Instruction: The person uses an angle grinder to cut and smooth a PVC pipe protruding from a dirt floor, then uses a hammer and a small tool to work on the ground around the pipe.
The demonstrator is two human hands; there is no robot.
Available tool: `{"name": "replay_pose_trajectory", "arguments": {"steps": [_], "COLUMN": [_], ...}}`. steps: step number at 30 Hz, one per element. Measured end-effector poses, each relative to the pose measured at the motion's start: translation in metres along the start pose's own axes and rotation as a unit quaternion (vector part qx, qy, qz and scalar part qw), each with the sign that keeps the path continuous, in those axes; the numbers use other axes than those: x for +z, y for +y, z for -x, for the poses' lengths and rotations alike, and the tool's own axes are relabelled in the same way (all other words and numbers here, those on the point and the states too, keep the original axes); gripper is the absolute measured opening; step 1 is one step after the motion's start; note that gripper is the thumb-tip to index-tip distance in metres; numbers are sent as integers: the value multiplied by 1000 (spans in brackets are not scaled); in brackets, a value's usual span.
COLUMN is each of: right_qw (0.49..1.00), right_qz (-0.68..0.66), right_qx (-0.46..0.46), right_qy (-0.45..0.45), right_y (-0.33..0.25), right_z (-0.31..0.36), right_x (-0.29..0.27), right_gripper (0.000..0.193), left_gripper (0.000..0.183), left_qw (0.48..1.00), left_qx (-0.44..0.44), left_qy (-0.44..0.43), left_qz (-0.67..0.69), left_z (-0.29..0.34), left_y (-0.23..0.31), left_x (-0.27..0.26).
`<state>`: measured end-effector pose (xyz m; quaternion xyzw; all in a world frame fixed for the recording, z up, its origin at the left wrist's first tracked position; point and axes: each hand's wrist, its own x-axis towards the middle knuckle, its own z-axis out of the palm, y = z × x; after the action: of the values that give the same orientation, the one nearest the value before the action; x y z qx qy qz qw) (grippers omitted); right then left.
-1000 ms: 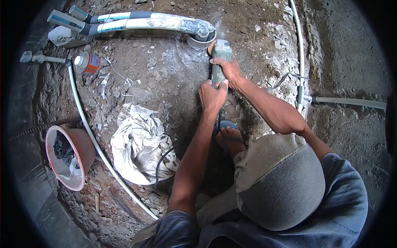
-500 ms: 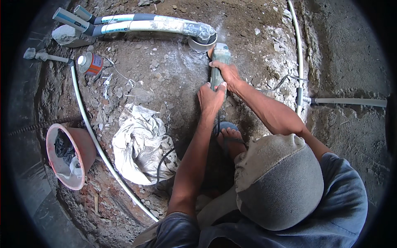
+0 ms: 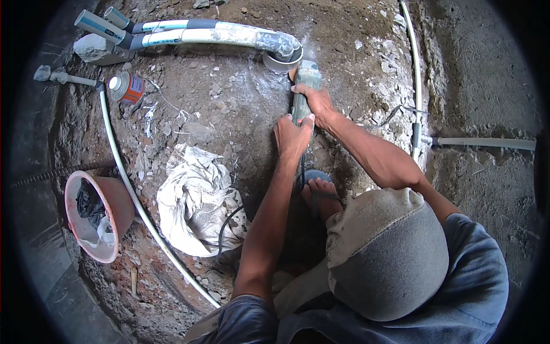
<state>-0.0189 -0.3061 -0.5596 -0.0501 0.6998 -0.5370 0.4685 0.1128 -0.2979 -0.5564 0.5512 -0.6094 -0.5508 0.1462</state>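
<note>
Both my hands are closed around a green-grey angle grinder (image 3: 301, 103) that points away from me. My left hand (image 3: 293, 136) grips its rear end, and my right hand (image 3: 316, 104) wraps the body closer to the head. The orange-brown disc (image 3: 293, 74) is on the left side of the grinder head, right beside the rim of a wide white pipe end (image 3: 281, 66); whether they touch I cannot tell. Inside that pipe end sits a dusty grey elbow (image 3: 281, 45), joined to white pipes running left. Pale dust coats the soil around it.
A crumpled white sack (image 3: 197, 200) and a tilted pink bucket (image 3: 120, 198) lie at left, with a thin pipe (image 3: 129, 186) between them. An orange can (image 3: 127, 88) stands near a concrete lump (image 3: 100, 50). The black cord (image 3: 224, 226) passes by my sandalled foot (image 3: 319, 186). Another pipe (image 3: 413, 63) runs along the right.
</note>
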Motion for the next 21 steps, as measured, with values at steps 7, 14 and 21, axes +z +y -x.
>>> {"name": "replay_pose_trajectory", "arguments": {"steps": [7,14,21], "right_qw": [999,1000,997], "right_qz": [38,15,70], "right_qx": [5,6,-4], "right_qy": [8,-15,-25], "right_y": [-3,-6,-1], "right_z": [-5,2,19], "right_x": [1,2,-28], "right_gripper": [42,47,47], "left_gripper": [54,53,59], "left_qw": [1000,999,998], "left_qx": [7,31,28], "left_qy": [15,33,53], "left_qz": [4,-6,23], "left_z": [-9,-7,40], "left_y": [-10,-10,-1], "left_x": [4,5,21]}}
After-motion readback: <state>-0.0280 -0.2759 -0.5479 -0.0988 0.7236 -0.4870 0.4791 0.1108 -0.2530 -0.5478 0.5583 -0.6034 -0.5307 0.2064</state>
